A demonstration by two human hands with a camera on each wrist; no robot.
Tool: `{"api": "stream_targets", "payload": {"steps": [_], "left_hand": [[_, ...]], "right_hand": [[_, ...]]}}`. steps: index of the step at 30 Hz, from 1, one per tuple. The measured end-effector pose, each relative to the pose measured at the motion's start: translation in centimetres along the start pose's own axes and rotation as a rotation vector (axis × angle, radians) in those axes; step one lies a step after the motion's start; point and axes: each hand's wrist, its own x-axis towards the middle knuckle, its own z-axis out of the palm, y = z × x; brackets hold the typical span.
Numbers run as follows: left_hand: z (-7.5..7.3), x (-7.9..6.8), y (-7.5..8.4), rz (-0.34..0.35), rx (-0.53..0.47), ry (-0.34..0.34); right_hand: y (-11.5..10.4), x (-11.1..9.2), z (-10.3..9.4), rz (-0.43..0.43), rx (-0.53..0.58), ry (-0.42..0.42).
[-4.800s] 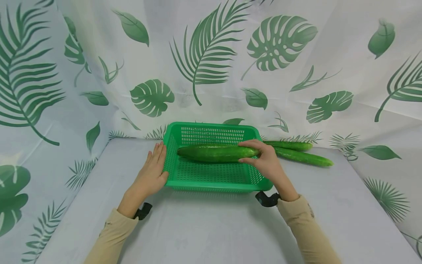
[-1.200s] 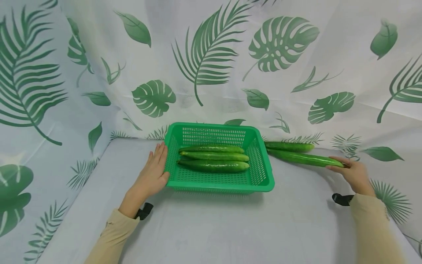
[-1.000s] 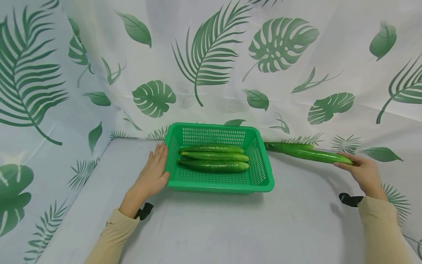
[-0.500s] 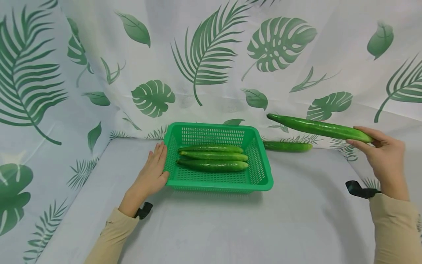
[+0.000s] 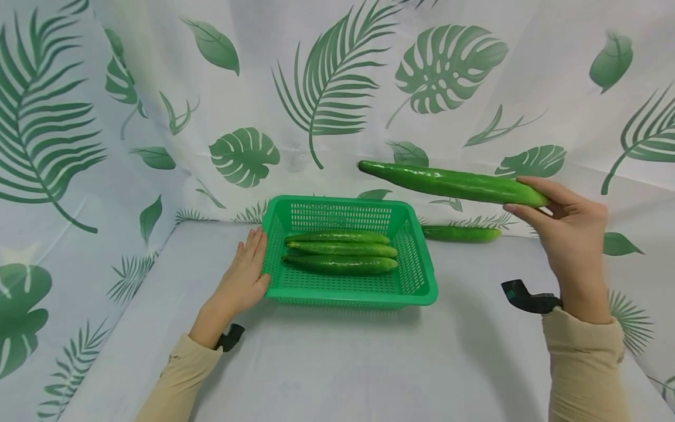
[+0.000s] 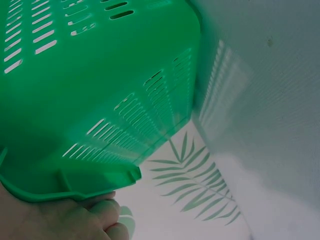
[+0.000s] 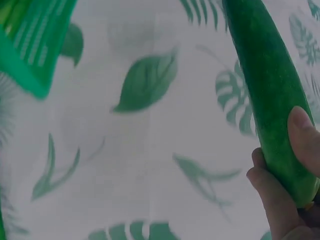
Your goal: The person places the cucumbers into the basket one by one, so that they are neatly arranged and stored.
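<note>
My right hand (image 5: 572, 231) grips a long cucumber (image 5: 453, 183) by its right end, holding it in the air above and to the right of the basket. The same cucumber (image 7: 272, 90) fills the right side of the right wrist view, with thumb and fingers around its lower end. A green perforated basket (image 5: 350, 299) stands on the table with three cucumbers (image 5: 341, 265) lying side by side in it. My left hand (image 5: 244, 272) rests against the basket's left side, fingers straight. In the left wrist view, fingers (image 6: 104, 212) touch the basket's rim (image 6: 75, 195).
One more cucumber (image 5: 463, 234) lies on the table behind and right of the basket, its left end hidden by the basket. A leaf-patterned sheet (image 5: 327, 70) hangs behind the white table (image 5: 337, 363).
One cucumber was let go in the basket. My right hand then took another from the table's right side, lifted it and carried it leftward. The left hand has stayed at the basket.
</note>
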Motion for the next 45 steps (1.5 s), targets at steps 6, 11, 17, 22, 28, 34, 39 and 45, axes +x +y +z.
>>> {"api": "stream_targets", "payload": {"steps": [6, 11, 17, 22, 28, 34, 39, 45], "left_hand": [[0.1, 0.0, 0.0, 0.005, 0.009, 0.011], [0.0, 0.0, 0.1, 0.006, 0.004, 0.013], [0.1, 0.0, -0.1, 0.002, 0.007, 0.001], [0.0, 0.1, 0.0, 0.002, 0.012, 0.008], [-0.1, 0.0, 0.1, -0.001, 0.012, 0.000], [0.0, -0.2, -0.1, -0.003, 0.021, 0.004], [-0.1, -0.2, -0.3, -0.009, 0.016, -0.003], [-0.1, 0.0, -0.1, -0.006, 0.007, -0.003]], "right_hand": [[0.2, -1.6, 4.1, -0.063, -0.158, -0.060], [1.5, -3.2, 6.9, -0.095, -0.229, -0.138], [4.6, -5.3, 9.1, -0.083, -0.190, -0.262], [7.6, -7.0, 10.0, -0.038, -0.268, -0.347], [9.7, -8.2, 10.4, 0.018, -0.368, -0.412], [10.3, -8.8, 11.2, 0.006, -0.454, -0.460], [10.3, -9.0, 11.8, -0.047, -0.634, -0.487], [9.8, -8.8, 12.6, 0.041, -0.809, -0.534]]}}
